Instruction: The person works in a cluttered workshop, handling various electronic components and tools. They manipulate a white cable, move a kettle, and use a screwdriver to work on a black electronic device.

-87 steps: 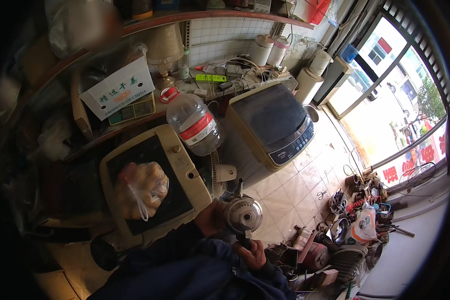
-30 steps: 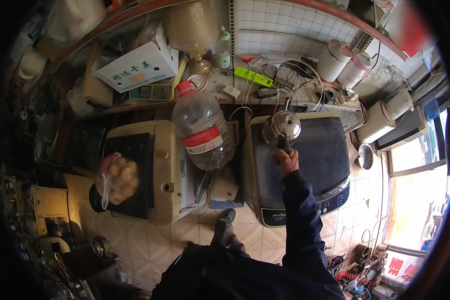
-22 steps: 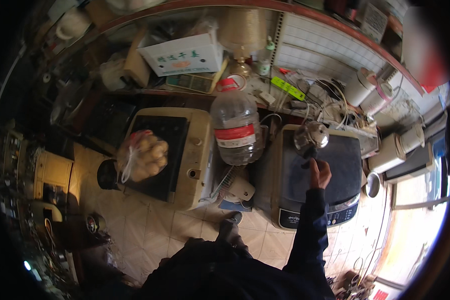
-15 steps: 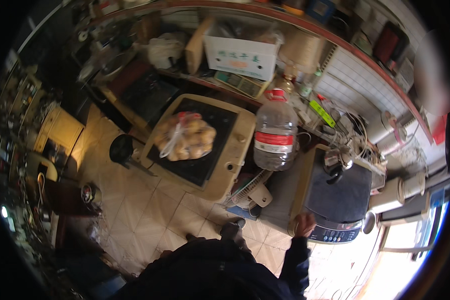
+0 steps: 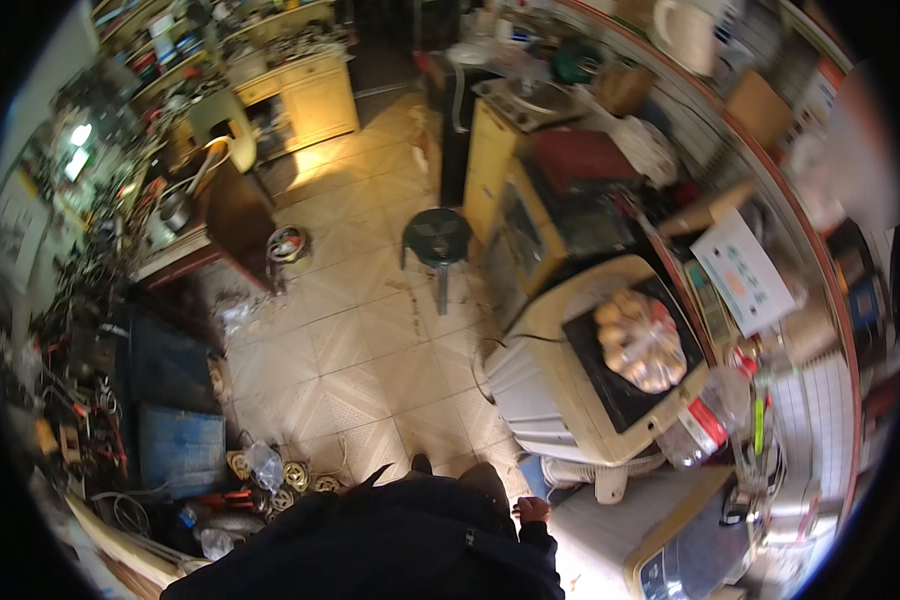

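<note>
My right hand (image 5: 532,510) hangs low beside my body, its fingers curled in and no object showing in them. It is apart from everything and nearest to the grey side of a top-loading washing machine (image 5: 695,560) at the lower right. My left hand is out of the picture. Further up on the right, a clear bag of round, tan pieces (image 5: 638,345) lies on the dark lid of a second, beige machine (image 5: 545,375). A large clear bottle with a red label (image 5: 695,425) stands next to that machine.
A dark round stool (image 5: 437,238) stands on the tiled floor (image 5: 345,345). To the left are a brown table (image 5: 225,215), a blue box (image 5: 182,450) and several round metal parts (image 5: 295,475) on the floor. A fan (image 5: 605,475) sits between the machines. A yellow cabinet (image 5: 318,105) is at the back.
My view has swung left, so the machines now sit further right and more floor shows. My right hand has come away from the washing machine's front edge and is down beside me.
</note>
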Tool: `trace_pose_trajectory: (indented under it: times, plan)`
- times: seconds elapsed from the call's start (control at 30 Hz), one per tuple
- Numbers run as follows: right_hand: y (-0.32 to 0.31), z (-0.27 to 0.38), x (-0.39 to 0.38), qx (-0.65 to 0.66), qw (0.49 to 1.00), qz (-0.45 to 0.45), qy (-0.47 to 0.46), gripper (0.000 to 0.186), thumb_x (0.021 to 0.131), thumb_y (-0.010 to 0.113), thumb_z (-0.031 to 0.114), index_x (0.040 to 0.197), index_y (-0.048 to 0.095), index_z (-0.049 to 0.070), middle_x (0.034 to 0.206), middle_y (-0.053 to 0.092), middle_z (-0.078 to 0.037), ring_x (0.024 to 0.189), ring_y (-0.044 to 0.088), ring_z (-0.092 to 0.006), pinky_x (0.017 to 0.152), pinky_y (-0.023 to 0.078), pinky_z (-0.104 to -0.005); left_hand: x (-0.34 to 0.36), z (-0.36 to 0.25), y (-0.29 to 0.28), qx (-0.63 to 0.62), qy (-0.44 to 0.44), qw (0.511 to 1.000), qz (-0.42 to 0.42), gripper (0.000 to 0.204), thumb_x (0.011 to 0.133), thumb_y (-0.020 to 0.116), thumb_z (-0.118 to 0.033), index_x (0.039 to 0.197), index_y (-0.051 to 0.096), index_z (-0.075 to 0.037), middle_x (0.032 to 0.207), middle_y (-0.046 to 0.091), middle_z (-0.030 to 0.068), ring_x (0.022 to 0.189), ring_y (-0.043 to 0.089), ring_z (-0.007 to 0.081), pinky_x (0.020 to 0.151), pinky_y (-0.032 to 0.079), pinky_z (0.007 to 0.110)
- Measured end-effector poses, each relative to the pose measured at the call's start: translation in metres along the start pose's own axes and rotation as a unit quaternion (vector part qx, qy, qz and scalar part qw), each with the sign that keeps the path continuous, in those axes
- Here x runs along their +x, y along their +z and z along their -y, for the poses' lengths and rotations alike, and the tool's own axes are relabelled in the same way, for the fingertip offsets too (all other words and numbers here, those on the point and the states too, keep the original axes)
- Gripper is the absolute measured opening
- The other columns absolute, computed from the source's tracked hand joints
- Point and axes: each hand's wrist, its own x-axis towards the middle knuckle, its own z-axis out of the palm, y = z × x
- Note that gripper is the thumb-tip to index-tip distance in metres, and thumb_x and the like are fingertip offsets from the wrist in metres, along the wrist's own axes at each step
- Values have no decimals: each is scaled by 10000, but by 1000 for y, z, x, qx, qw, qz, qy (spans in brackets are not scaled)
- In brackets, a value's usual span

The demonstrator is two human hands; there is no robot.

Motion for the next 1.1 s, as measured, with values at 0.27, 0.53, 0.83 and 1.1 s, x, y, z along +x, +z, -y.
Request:
trace_pose_trajectory:
  times: [0.27,0.53,0.83,1.1]
  plan:
    - [47,67,77,-584,727,264,-247,295,865,506,248,695,707,115,726,719,-82,574,678,-201,554,554,-350,-10,44,24,-180,-112,977,-35,488,896,565,-508,1048,728,-74,1037,705,188,1014,667,338,889,512,436]
    - [208,129,203,-634,705,299,-110,321,833,543,421,793,745,175,867,734,-95,787,705,-276,680,559,-428,50,10,-40,-186,-130,974,-24,491,884,571,-510,1029,743,-73,1022,711,195,1002,674,351,888,514,442]
    - [507,451,352,-307,907,288,-12,238,867,561,156,714,636,-11,689,663,-163,520,647,-264,429,519,-379,145,-70,-231,-236,-74,951,-186,460,857,590,-485,996,760,-80,1006,721,186,986,680,361,893,523,443]
    - [718,610,385,-508,729,348,-299,157,751,694,246,683,725,108,684,696,-85,574,677,-229,505,535,-372,222,-87,-282,-249,-82,952,-158,467,847,578,-503,982,752,-91,1008,719,183,1001,675,355,877,519,433]
